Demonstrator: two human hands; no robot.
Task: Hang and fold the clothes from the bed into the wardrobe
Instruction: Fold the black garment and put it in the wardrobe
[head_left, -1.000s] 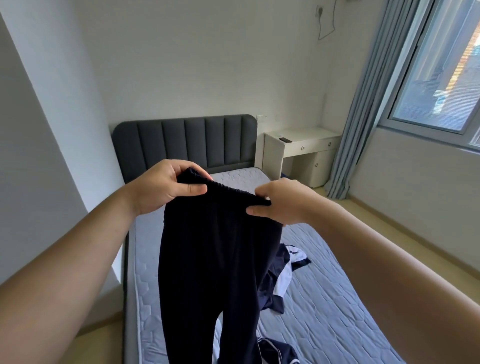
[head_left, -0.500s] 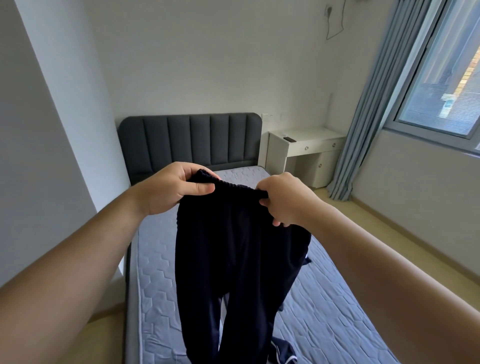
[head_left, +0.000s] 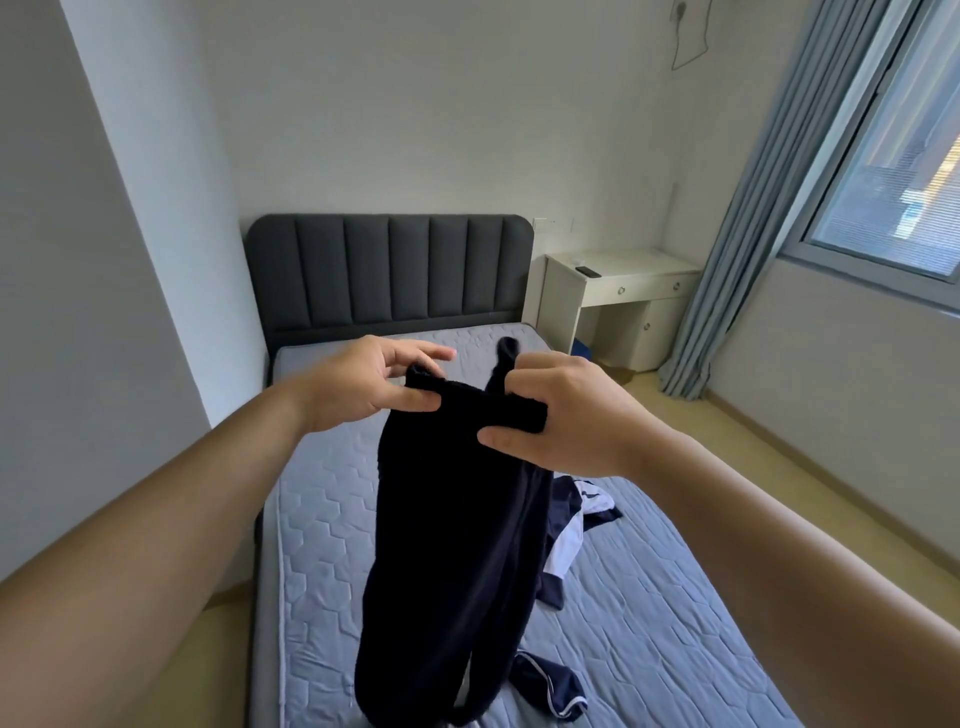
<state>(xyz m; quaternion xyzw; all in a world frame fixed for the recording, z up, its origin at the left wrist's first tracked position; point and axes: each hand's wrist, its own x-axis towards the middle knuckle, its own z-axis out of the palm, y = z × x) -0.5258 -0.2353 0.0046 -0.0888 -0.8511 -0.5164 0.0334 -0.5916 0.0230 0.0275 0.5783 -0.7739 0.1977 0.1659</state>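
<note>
**A:** Where are the trousers (head_left: 457, 545)?

**B:** Centre of the frame, lifted clear of the bed (head_left: 665, 613). They hang by the waistband between both hands, and the legs drop toward the lower edge.

**A:** Why hold them like that?

**B:** My guess is so the cloth falls straight and the legs line up, ready to fold or hang. The left hand (head_left: 363, 384) pinches one end of the band between thumb and forefinger, with its other fingers (head_left: 431, 356) spread loose. The right hand (head_left: 566, 415) has its fingers curled round the other end, thumb underneath.

**A:** And the count?

**B:** One pair of trousers, with two hands on it. Two navy-and-white lots lie on the bed: one heap (head_left: 576, 530) just right of centre, and a second heap (head_left: 545, 686) at the lower edge. The trousers cover the gap between them, so I cannot tell if they are separate garments. There is one white table (head_left: 623, 270) at the right, beside the curtain (head_left: 753, 218). No wardrobe is in view.
</note>
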